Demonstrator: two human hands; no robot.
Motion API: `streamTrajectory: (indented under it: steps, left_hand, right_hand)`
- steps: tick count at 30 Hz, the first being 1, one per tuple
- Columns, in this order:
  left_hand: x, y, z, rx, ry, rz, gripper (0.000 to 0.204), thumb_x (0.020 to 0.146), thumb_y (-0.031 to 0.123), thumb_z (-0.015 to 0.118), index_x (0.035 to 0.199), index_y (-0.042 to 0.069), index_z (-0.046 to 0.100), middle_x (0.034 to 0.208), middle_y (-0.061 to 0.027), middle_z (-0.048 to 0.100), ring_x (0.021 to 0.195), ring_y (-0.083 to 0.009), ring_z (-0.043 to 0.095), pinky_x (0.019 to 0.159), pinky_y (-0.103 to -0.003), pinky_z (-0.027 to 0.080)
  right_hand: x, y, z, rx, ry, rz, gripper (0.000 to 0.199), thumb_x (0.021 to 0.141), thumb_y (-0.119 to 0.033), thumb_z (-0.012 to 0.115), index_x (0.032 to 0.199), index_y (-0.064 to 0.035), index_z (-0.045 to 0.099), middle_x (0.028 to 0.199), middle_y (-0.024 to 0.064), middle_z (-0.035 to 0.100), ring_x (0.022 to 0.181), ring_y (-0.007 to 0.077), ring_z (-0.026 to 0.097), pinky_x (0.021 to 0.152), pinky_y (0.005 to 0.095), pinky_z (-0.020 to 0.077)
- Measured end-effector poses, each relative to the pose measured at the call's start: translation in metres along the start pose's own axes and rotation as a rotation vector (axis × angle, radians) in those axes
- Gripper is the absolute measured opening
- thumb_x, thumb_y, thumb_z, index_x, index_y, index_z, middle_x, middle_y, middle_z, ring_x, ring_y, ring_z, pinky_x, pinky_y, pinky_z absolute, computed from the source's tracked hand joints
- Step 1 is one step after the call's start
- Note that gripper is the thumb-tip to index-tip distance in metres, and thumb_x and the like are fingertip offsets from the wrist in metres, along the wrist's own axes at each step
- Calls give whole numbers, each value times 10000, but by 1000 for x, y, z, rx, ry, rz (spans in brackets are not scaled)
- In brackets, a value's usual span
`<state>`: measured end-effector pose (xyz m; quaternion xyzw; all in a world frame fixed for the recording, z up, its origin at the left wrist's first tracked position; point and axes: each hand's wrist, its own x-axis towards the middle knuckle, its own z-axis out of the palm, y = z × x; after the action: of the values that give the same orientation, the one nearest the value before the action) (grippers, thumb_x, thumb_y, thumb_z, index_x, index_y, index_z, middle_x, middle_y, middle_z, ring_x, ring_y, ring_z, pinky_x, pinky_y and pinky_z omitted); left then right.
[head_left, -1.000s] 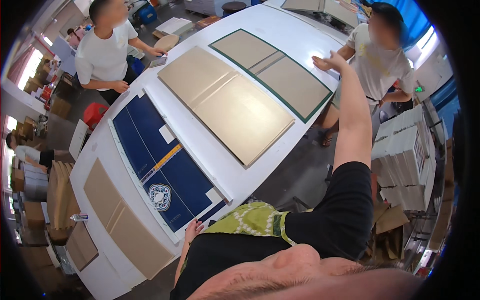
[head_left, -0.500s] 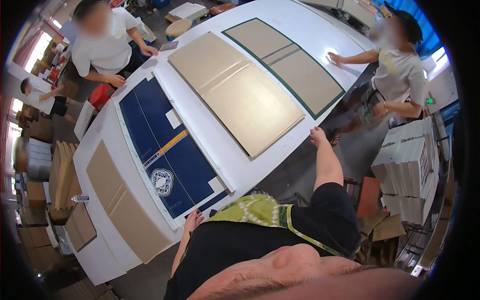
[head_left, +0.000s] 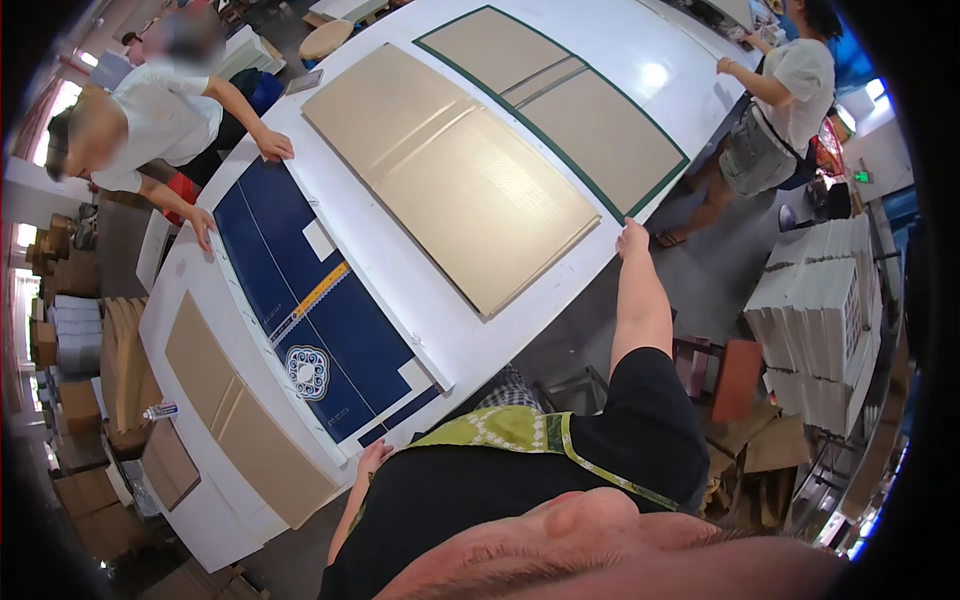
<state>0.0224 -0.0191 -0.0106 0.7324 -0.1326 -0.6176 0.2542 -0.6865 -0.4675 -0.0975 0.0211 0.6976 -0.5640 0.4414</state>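
Note:
My right hand (head_left: 632,238) is at the table's right edge, fingers curled together, the tips at the near corner of a beige panel with a green border (head_left: 625,130). Whether they grip that corner is too small to tell. My left hand (head_left: 373,457) is low at the table's near edge, fingers drawn together beside a narrow dark-blue strip (head_left: 410,408); what they hold, if anything, is hidden. Just beyond lies a dark-blue panel (head_left: 355,335) with a round white ornament (head_left: 307,372), a thin pale line along it and a yellow ruler (head_left: 325,290) across it.
A gold-beige folded board (head_left: 490,190) lies mid-table; another beige board (head_left: 245,420) is at left. At far left, a co-worker's two hands (head_left: 272,145) rest by the blue panel's far end. Another person (head_left: 790,90) stands right. White stacks (head_left: 815,310) rise on the right floor.
My right hand has come up to the green-bordered panel's corner. My left hand has slipped back slightly. The left co-worker has leaned over the blue panel; the right person has turned away, hand off the table.

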Motion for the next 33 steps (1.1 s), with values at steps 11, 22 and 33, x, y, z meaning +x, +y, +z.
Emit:
streamTrajectory:
  steps: [11,22,33]
  left_hand:
    - [-1,99,84,63,-84,50,372,939,254,496,1260,66,473,1095,-72,602,911,-151,596,724,-257,489]
    - [73,327,309,72,-690,254,506,947,409,438,1339,93,395,1175,-85,560,1010,-154,552,816,-315,437]
    - [115,421,453,-5,-374,304,446,838,39,532,1260,92,399,1168,-145,534,1004,-282,560,770,-407,501]
  right_hand:
    - [-2,-76,46,153,7,270,205,854,-337,612,943,-160,558,751,31,483,620,169,459,486,303,392]
    - [-233,-103,71,578,-770,266,294,919,-102,453,1179,35,456,1170,194,551,1079,302,569,783,350,571]
    - [-294,38,16,520,-785,548,308,943,-194,425,1198,-32,487,1163,137,577,1042,264,590,818,397,526]
